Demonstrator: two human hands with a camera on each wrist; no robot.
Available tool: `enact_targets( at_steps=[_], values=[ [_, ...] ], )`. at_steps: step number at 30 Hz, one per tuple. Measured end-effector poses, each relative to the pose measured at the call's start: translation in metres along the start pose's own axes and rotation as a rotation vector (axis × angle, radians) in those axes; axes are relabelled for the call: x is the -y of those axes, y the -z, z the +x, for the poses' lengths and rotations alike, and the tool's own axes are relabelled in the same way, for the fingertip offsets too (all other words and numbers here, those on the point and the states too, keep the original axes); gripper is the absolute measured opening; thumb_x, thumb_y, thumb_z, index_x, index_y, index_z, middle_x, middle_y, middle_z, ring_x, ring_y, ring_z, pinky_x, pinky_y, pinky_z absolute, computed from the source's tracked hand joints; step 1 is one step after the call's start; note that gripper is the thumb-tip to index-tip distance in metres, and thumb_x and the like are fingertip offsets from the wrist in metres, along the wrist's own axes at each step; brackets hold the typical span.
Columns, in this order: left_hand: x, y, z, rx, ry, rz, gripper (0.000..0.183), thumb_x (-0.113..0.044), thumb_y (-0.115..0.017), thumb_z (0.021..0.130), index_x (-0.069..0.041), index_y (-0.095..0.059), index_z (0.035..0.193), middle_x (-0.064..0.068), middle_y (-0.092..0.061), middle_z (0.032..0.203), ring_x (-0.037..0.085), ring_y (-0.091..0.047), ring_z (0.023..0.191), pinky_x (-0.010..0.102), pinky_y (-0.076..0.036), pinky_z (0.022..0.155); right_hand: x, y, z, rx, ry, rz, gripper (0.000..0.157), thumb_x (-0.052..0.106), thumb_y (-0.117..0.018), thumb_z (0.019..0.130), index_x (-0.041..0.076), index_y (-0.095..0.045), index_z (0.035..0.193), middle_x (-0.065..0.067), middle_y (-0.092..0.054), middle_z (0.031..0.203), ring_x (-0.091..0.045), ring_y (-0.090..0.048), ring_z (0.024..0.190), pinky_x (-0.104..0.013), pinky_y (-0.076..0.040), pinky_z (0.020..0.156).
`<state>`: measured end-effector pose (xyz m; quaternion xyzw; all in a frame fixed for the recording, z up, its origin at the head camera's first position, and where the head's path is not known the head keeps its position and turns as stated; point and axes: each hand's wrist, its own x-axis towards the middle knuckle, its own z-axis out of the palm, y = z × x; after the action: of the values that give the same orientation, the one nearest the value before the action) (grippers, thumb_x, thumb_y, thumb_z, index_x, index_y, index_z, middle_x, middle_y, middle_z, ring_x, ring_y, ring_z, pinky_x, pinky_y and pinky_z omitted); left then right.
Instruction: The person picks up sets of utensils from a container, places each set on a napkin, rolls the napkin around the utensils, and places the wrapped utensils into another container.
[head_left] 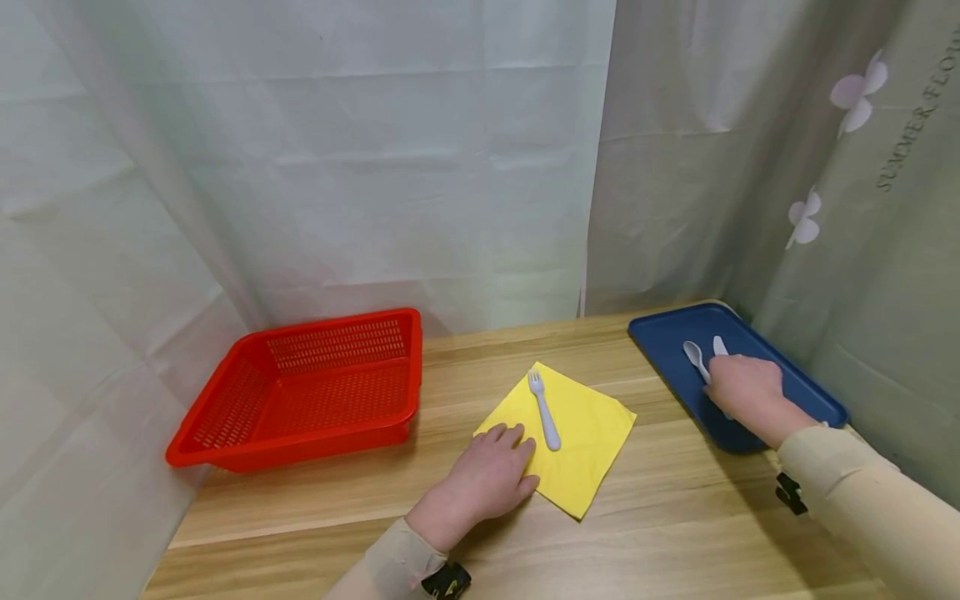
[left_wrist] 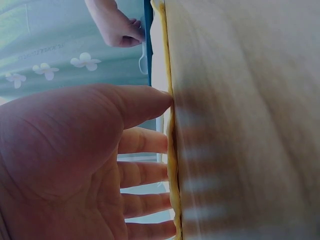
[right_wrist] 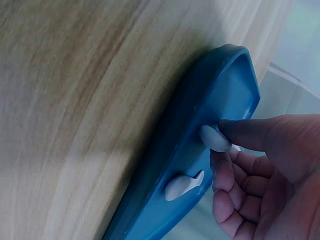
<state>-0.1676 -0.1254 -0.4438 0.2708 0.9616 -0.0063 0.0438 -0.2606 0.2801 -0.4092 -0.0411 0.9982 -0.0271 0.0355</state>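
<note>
Wooden table (head_left: 637, 533), fork (head_left: 545, 413) and knife (head_left: 720, 346) aslant, tips pointing away

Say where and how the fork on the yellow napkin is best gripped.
Probably by the middle of its handle, pinched across its narrow width from above and slightly from the right. The fork lies flat on the yellow napkin, tines pointing away, while the left hand rests close on its left.
</note>
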Motion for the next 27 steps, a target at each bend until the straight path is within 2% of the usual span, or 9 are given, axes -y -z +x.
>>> enact_targets(
  at_steps=[7,17,27],
  values=[
    [-0.0008,0.0011,-0.0009,-0.003,0.003,-0.002,0.056,-0.045,-0.068,0.109,-0.012,-0.066,0.154,0.013,-0.056,0.162,0.037,-0.053,0.148,0.055,-0.048,0.119,0.0054,0.0008,-0.0009,-0.037,0.032,-0.015,0.032,0.018,-0.078,0.101,0.009,-0.061,0.074,-0.008,-0.061,0.072,-0.029,-0.062,0.068,-0.049,-0.052,0.058],
    [-0.0013,0.003,-0.0009,-0.01,-0.006,-0.003,0.055,-0.044,-0.069,0.108,-0.012,-0.066,0.153,0.014,-0.057,0.162,0.037,-0.053,0.148,0.056,-0.048,0.119,0.003,-0.0018,-0.001,-0.055,0.023,-0.009,0.034,0.02,-0.079,0.1,0.01,-0.063,0.072,-0.01,-0.063,0.072,-0.029,-0.062,0.068,-0.049,-0.052,0.058],
    [0.0001,-0.0014,-0.0001,-0.013,-0.002,0.006,0.056,-0.046,-0.067,0.109,-0.013,-0.066,0.153,0.013,-0.056,0.162,0.037,-0.053,0.148,0.056,-0.048,0.118,0.0013,-0.0002,0.0002,-0.08,0.014,0.01,0.033,0.022,-0.08,0.101,0.008,-0.065,0.074,-0.009,-0.061,0.07,-0.029,-0.06,0.065,-0.049,-0.052,0.056]
  ],
)
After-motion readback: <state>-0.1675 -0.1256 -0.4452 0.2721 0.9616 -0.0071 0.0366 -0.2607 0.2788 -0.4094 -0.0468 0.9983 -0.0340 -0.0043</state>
